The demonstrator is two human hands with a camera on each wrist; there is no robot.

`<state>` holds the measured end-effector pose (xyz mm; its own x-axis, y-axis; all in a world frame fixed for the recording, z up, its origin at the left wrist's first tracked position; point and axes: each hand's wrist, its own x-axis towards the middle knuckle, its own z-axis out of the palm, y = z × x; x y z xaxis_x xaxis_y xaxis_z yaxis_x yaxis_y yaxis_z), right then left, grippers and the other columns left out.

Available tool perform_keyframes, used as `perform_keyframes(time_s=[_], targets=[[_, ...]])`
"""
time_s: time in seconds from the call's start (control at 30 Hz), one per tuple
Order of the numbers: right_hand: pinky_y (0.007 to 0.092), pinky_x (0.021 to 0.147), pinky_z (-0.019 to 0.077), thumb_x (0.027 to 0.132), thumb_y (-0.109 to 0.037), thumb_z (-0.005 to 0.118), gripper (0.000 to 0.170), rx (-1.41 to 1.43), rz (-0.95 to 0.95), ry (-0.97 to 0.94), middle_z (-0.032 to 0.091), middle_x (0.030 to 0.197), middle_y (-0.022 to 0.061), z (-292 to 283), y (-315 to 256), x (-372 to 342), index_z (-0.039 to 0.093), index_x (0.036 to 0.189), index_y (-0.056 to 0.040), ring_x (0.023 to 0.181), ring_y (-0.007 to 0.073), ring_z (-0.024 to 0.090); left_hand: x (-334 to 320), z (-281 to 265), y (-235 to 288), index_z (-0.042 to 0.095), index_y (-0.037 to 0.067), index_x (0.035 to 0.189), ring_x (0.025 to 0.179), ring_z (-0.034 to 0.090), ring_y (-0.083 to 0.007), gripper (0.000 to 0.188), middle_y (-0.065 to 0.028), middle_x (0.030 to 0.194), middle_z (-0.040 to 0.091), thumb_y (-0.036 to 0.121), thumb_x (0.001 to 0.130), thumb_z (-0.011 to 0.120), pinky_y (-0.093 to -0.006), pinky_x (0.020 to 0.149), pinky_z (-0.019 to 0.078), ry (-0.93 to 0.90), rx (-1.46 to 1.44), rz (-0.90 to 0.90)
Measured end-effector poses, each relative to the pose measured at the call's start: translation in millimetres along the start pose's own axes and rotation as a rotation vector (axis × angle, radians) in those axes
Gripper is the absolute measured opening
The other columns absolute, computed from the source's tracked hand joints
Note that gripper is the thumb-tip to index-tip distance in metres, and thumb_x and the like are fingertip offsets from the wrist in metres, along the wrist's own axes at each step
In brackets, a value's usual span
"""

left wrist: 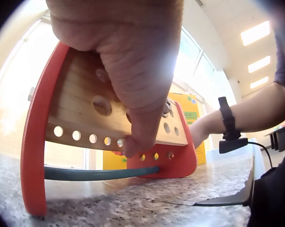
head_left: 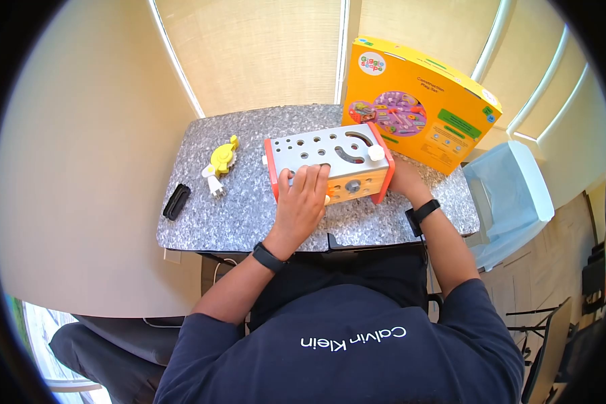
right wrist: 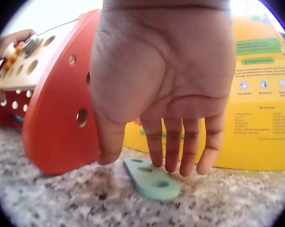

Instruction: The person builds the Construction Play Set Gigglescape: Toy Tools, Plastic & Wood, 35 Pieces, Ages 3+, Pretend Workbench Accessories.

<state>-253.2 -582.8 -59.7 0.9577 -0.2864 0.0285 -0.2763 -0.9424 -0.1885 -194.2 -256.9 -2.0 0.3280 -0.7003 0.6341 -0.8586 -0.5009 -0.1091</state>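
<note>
A toy workbench (head_left: 299, 158) with a grey holed top, wooden front panel and red ends stands on the speckled table. My left hand (head_left: 303, 202) grips its near side, fingers over the top edge and the thumb (left wrist: 140, 137) against the wooden panel. Just beyond the red end (right wrist: 62, 104), my right hand (right wrist: 164, 71) reaches down with fingers extended over a pale green strip (right wrist: 154, 182) with holes, lying flat on the table. In the head view the workbench partly hides this hand. A white knob (head_left: 376, 153) sits on the top, and a grey bolt (head_left: 353, 186) on the front panel.
A yellow play-set box (head_left: 444, 87) stands behind the workbench at the right. To the left lie a yellow and white toy (head_left: 222, 158) and a small black object (head_left: 176, 202). A pale blue bin (head_left: 518, 182) stands off the table's right edge.
</note>
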Motion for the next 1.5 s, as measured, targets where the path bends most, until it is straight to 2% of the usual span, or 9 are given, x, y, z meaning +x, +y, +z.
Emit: perform_keyframes(time_s=[0.23, 0.5, 0.6, 0.67, 0.87, 1.3, 1.4, 1.47, 1.5], targets=[[0.0509, 0.083, 0.0573, 0.079, -0.032, 0.081, 0.039, 0.088, 0.038, 0.108, 0.074, 0.104, 0.0233, -10, 15, -14, 0.074, 0.104, -0.0026, 0.098, 0.0416, 0.071, -3, -28, -3, 0.042, 0.005, 0.151, 0.13, 0.047, -0.0282, 0.11, -0.0113, 0.134, 0.049, 0.047, 0.063, 0.093, -0.0498, 0.112, 0.0307, -0.129, -0.114, 0.022], [0.0439, 0.08, 0.0576, 0.078, -0.03, 0.084, 0.039, 0.184, 0.177, 0.422, 0.073, 0.096, 0.0227, -131, 0, -39, 0.073, 0.097, 0.0021, 0.088, 0.0373, 0.073, 5, -39, -80, 0.035, 0.005, 0.157, 0.143, 0.038, -0.0425, 0.118, -0.0216, 0.153, 0.042, 0.054, 0.066, 0.092, -0.0539, 0.121, 0.0307, -0.1, -0.435, -0.124], [0.0415, 0.08, 0.0582, 0.083, -0.025, 0.083, 0.036, 0.302, -0.074, 0.573, 0.074, 0.096, 0.0207, -170, -61, -50, 0.073, 0.102, 0.004, 0.087, 0.0336, 0.073, 3, -7, -121, 0.025, 0.006, 0.164, 0.156, 0.027, -0.0423, 0.132, -0.0233, 0.164, 0.033, 0.059, 0.064, 0.093, -0.0511, 0.127, 0.0256, -0.247, -0.603, -0.207], [0.0399, 0.084, 0.0581, 0.088, -0.021, 0.081, 0.034, 0.544, -0.275, 0.473, 0.075, 0.099, 0.0198, -178, -102, -57, 0.072, 0.108, 0.005, 0.091, 0.0313, 0.074, 5, 5, -134, 0.015, 0.005, 0.166, 0.157, 0.025, -0.0421, 0.148, -0.0262, 0.169, 0.022, 0.062, 0.057, 0.097, -0.0504, 0.127, 0.0278, -0.335, -1.079, -0.267], [0.0408, 0.088, 0.0573, 0.088, -0.022, 0.081, 0.033, 0.395, -0.654, 0.405, 0.074, 0.105, 0.0192, -141, -160, -46, 0.073, 0.11, 0.0026, 0.098, 0.0348, 0.072, -11, 18, -136, -0.002, 0.007, 0.168, 0.157, 0.028, -0.0406, 0.164, -0.0274, 0.17, 0.018, 0.052, 0.05, 0.103, -0.0482, 0.125, 0.0327, -0.301, -1.066, -0.237], [0.044, 0.096, 0.0522, 0.089, -0.026, 0.08, 0.041, 0.395, -0.722, 0.268, 0.072, 0.111, 0.0193, -83, -193, -18, 0.072, 0.119, -0.0002, 0.109, 0.0365, 0.065, -21, 15, -130, -0.007, 0.008, 0.168, 0.155, 0.032, -0.0386, 0.166, -0.025, 0.168, 0.021, 0.044, 0.051, 0.105, -0.0496, 0.123, 0.0344, -0.286, -1.071, -0.255], [0.0448, 0.095, 0.0534, 0.093, -0.03, 0.076, 0.04, 0.448, -0.684, 0.4, 0.071, 0.109, 0.0191, -90, -191, -30, 0.071, 0.117, 0.0013, 0.109, 0.0365, 0.065, -29, 5, -152, 0.001, 0.009, 0.169, 0.154, 0.033, -0.0365, 0.154, -0.0222, 0.166, 0.03, 0.05, 0.059, 0.1, -0.0503, 0.121, 0.0368, -0.371, -1.036, -0.242], [0.045, 0.095, 0.0533, 0.096, -0.03, 0.073, 0.039, 0.427, -0.631, 0.383, 0.071, 0.11, 0.0198, -95, -183, -35, 0.071, 0.117, 0.0019, 0.109, 0.0367, 0.065, -37, 13, -179, 0.028, 0.006, 0.165, 0.143, 0.05, -0.0353, 0.125, -0.0235, 0.153, 0.051, 0.056, 0.07, 0.092, -0.0487, 0.112, 0.0455, -0.311, -1.193, -0.456], [0.0451, 0.095, 0.0532, 0.099, -0.03, 0.069, 0.038, 0.409, -0.576, 0.366, 0.071, 0.112, 0.0205, -96, -178, -37, 0.07, 0.118, 0.0026, 0.109, 0.0369, 0.065, -35, 7, -186, 0.028, 0.006, 0.165, 0.143, 0.05, -0.0353, 0.125, -0.0235, 0.153, 0.051, 0.056, 0.07, 0.092, -0.0487, 0.112, 0.0455, -0.309, -1.193, -0.456]])
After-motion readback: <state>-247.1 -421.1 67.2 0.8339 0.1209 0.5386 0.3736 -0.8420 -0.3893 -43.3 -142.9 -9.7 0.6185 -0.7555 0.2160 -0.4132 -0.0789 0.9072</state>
